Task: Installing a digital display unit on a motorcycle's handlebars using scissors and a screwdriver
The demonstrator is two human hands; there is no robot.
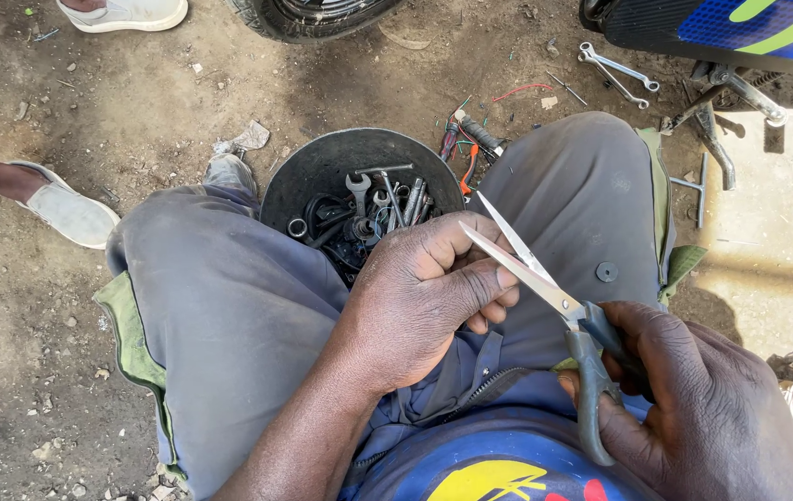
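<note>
The right hand (693, 390) grips the grey-handled scissors (554, 297), blades parted; the left hand (424, 297), fingers curled, pinches the lower blade. Keep fingertips off the cutting edges.

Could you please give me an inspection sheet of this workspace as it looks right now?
Surface: bare dirt ground, stony; work is done over the lap.
Job's things: grey-handled scissors, blades open.
Clutter: dark round bowl of spanners and sockets; two spanners on the dirt; pliers and screwdrivers beside the bowl.
Grippers: right hand holds the scissors' handles; left hand pinches at the blades, anything held is hidden.
Cables: red wire on the ground.
Surroundings: motorcycle, tyre, other people's shoes.
</note>
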